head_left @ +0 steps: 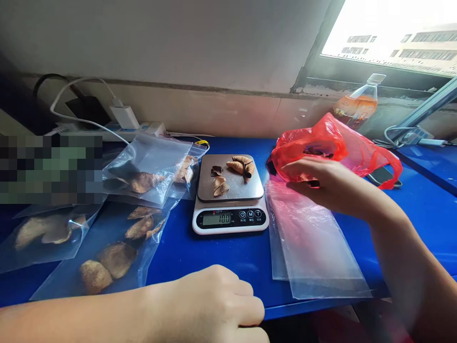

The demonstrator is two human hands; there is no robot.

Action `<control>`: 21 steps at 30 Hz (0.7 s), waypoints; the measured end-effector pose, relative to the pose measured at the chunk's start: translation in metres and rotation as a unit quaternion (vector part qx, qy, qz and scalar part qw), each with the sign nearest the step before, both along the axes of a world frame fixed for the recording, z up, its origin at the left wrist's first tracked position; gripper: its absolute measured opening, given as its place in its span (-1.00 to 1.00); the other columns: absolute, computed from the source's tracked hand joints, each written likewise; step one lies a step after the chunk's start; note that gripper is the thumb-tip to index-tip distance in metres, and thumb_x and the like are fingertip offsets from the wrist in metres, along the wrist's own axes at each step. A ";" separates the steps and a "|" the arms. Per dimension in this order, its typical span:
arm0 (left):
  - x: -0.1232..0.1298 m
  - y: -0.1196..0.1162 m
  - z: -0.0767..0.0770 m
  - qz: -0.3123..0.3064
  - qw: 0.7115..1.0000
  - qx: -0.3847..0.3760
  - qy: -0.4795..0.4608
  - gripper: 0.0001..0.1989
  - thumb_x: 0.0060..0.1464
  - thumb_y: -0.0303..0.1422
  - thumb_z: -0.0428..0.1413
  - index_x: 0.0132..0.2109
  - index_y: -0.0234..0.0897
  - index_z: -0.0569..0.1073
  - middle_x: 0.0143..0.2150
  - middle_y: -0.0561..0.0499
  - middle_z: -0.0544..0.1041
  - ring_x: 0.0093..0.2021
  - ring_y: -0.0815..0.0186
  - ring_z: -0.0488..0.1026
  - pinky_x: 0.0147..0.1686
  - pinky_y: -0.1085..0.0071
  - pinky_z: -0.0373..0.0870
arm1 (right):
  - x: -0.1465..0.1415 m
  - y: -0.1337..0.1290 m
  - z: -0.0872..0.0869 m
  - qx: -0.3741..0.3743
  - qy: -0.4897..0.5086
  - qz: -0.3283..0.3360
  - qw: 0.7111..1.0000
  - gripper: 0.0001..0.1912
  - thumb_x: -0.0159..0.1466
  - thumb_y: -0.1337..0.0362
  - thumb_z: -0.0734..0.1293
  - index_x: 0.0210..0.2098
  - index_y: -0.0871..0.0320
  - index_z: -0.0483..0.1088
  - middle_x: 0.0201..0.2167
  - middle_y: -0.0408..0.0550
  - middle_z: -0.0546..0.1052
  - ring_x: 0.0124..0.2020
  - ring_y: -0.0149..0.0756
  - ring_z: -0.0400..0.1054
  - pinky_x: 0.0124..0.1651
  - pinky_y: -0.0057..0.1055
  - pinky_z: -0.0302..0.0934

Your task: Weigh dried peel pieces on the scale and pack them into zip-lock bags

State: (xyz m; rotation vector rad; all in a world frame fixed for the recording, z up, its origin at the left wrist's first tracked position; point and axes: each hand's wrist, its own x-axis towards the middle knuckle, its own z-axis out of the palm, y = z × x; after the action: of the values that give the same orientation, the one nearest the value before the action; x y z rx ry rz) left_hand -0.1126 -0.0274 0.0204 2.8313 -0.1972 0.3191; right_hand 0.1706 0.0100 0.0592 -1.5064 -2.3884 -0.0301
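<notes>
My right hand [319, 178] is at the red plastic bag [310, 131], its thumb and fingers closed about a fold of the plastic. A bit of brown dried material shows beside the thumb. Toward the front edge, my left hand [217, 305] is curled with the knuckles up; its fingertips are out of sight and nothing shows in it. Between the hands stands a digital kitchen scale [230, 221] reading 10.0. Several brown, curled dried pieces [241, 166] lie on its metal plate. Flat clear plastic bags [314, 252] lie below the right hand.
On the left, clear zip bags [157, 243] hold more dried pieces. A power strip [150, 127] with a white charger [124, 116] and cables runs along the wall. A drink bottle [364, 102] stands behind the red bag, and a phone [383, 177] lies partly under it.
</notes>
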 end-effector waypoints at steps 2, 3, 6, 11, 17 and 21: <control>0.000 0.000 0.002 0.007 1.000 0.011 0.002 -0.85 -0.03 -0.55 0.16 -0.47 -0.28 0.36 -0.51 0.08 0.36 -0.57 0.37 0.11 -0.62 0.36 0.14 | 0.003 -0.005 0.009 0.083 0.045 -0.030 0.995 -0.87 0.31 0.30 0.25 -0.34 0.16 0.40 -0.42 -0.09 0.50 -0.44 -0.41 0.31 -0.40 -0.45 0.18; 0.000 0.000 0.002 0.011 1.000 0.017 0.004 -0.85 -0.04 -0.55 0.17 -0.46 -0.28 0.36 -0.50 0.08 0.37 -0.56 0.37 0.11 -0.62 0.36 0.15 | 0.004 -0.007 0.012 0.099 0.056 -0.037 0.993 -0.86 0.29 0.33 0.25 -0.41 0.16 0.37 -0.49 -0.13 0.46 -0.50 -0.44 0.25 -0.45 -0.47 0.13; -0.001 0.000 0.000 -0.001 1.000 0.020 0.010 -0.84 -0.08 -0.52 0.22 -0.44 -0.27 0.37 -0.49 0.08 0.36 -0.57 0.37 0.13 -0.63 0.36 0.14 | 0.001 -0.013 0.012 0.007 0.019 -0.017 1.000 -0.84 0.28 0.37 0.24 -0.44 0.16 0.34 -0.50 -0.14 0.45 -0.50 -0.44 0.23 -0.45 -0.47 0.10; -0.002 0.002 -0.007 -0.005 1.000 -0.003 -0.003 -0.92 0.01 -0.46 0.17 -0.37 -0.25 0.40 -0.51 0.08 0.33 -0.59 0.36 0.15 -0.67 0.35 0.06 | -0.014 -0.010 -0.005 -0.191 -0.081 -0.008 0.978 -0.90 0.33 0.34 0.24 -0.28 0.16 0.39 -0.38 -0.08 0.50 -0.42 -0.36 0.32 -0.40 -0.44 0.09; -0.002 0.004 -0.005 -0.012 1.000 -0.012 0.003 -0.93 -0.01 -0.50 0.13 -0.32 -0.27 0.43 -0.49 0.06 0.33 -0.56 0.34 0.19 -0.64 0.34 0.08 | -0.029 -0.002 -0.013 -0.131 -0.056 -0.044 0.989 -0.94 0.28 0.43 0.23 -0.26 0.17 0.27 -0.26 -0.01 0.45 -0.32 -0.32 0.32 -0.30 -0.42 0.11; -0.003 0.005 -0.006 -0.022 1.000 0.000 -0.008 -0.92 -0.03 -0.50 0.12 -0.33 -0.25 0.41 -0.48 0.06 0.32 -0.56 0.35 0.16 -0.64 0.35 0.07 | -0.030 0.001 -0.019 -0.111 -0.042 -0.044 0.992 -0.90 0.24 0.46 0.22 -0.29 0.16 0.20 -0.28 -0.02 0.38 -0.33 -0.33 0.26 -0.31 -0.42 0.10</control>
State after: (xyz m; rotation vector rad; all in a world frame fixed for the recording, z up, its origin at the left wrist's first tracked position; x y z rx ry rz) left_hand -0.1156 -0.0223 0.0142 2.8211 -0.2636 0.3329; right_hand 0.1402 0.0109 0.0398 -1.7415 -2.4577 0.1598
